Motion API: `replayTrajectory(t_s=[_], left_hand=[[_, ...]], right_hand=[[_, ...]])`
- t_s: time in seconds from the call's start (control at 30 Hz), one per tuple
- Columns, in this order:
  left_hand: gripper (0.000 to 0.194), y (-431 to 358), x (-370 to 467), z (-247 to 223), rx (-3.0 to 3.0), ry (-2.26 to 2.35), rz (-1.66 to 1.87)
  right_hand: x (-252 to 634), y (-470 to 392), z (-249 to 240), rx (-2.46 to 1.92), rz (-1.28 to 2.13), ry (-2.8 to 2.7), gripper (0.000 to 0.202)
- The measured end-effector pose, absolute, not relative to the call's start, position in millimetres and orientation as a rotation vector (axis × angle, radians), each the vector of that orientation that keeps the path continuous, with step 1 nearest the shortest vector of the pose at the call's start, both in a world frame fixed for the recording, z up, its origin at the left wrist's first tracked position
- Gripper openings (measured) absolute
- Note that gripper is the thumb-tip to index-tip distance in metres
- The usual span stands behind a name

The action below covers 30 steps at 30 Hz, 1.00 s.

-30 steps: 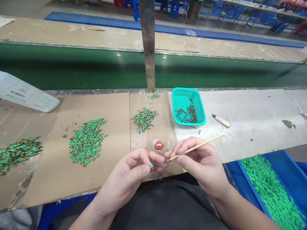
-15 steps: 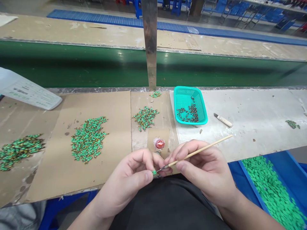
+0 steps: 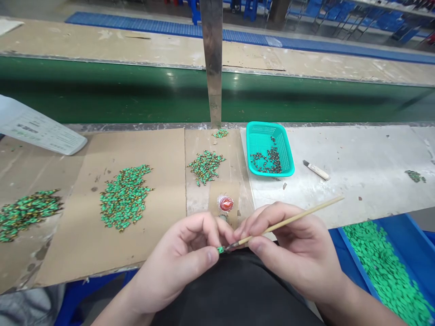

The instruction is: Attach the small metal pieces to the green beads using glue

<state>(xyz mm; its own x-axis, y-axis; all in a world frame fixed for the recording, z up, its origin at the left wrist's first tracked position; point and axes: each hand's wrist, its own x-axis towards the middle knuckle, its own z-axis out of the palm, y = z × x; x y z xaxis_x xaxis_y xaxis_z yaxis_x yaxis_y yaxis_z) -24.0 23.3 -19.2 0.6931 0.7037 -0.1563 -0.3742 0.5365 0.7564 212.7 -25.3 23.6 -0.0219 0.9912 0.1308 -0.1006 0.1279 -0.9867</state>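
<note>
Between the thumb and fingers of my left hand (image 3: pixel 190 258) is a small green piece (image 3: pixel 220 249). My right hand (image 3: pixel 292 249) grips a thin wooden-handled brush (image 3: pixel 295 218), slanting up to the right, with its dark tip at the green piece. Just beyond my hands, a small red round container (image 3: pixel 226 203) stands on the cardboard. Piles of small green and gold pieces lie further off: a large one (image 3: pixel 125 198), a smaller one (image 3: pixel 206 166) and a tiny one (image 3: pixel 220 132).
A turquoise basket (image 3: pixel 288 158) holds small dark pieces. A knife (image 3: pixel 316 170) lies right of it. At the left are a white plastic container (image 3: pixel 44 129) and another green pile (image 3: pixel 30 213). Green pieces fill a blue tray (image 3: pixel 387 267) at lower right. A metal post (image 3: pixel 213 59) rises ahead.
My right hand and the brush have shifted slightly right and down, and the brush slants less steeply. The green piece in my left hand has moved a little right and down.
</note>
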Motion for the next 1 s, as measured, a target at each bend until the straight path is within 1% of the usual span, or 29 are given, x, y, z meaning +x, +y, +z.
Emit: replayTrajectory(t_s=[0.23, 0.43, 0.67, 1.0], left_hand=[[0.02, 22.8, -20.9, -9.5, 0.848, 0.536, 0.686], [0.024, 22.9, -19.2, -4.8, 0.869, 0.564, 0.697], [0.021, 21.1, -20.8, -4.0, 0.851, 0.536, 0.683], [0.019, 22.8, -20.1, -7.5, 0.854, 0.533, 0.693]], right_hand=[[213.8, -28.6, 29.6, -1.035, 1.093, -1.334, 0.024], [210.9, -29.5, 30.3, -1.041, 1.134, -1.266, 0.023], [211.2, -30.3, 27.9, -1.0, 1.18, -1.215, 0.027], [210.5, -28.1, 28.7, -1.022, 1.174, -1.19, 0.024]])
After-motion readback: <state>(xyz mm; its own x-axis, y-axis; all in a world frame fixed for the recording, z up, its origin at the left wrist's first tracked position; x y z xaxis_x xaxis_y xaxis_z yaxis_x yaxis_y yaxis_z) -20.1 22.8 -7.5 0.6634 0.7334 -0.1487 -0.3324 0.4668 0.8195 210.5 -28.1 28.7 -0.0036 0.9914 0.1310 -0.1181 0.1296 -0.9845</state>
